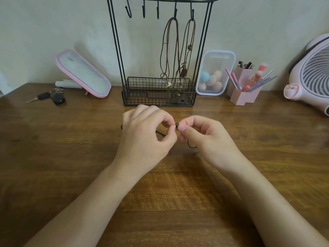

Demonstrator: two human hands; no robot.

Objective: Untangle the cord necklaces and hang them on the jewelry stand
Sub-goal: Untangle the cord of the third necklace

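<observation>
Two hands pinch one dark cord (177, 125) at its knot: left hand (146, 134), right hand (208, 138), over the desk (71, 139). Stand (142, 86) at 12 o'clock holds two brown necklaces (167, 50).

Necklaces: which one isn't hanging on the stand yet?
The dark cord necklace, pinched between the left hand and right hand; the two brown necklaces hang on the jewelry stand.

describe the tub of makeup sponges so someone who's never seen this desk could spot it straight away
Find the black wire jewelry stand at the back middle of the wooden desk. Right beside its base, on the right, stands a clear plastic tub. It is the only see-through container, holding peach sponges and one teal sponge, unlike the pink brush holder further right.
</observation>
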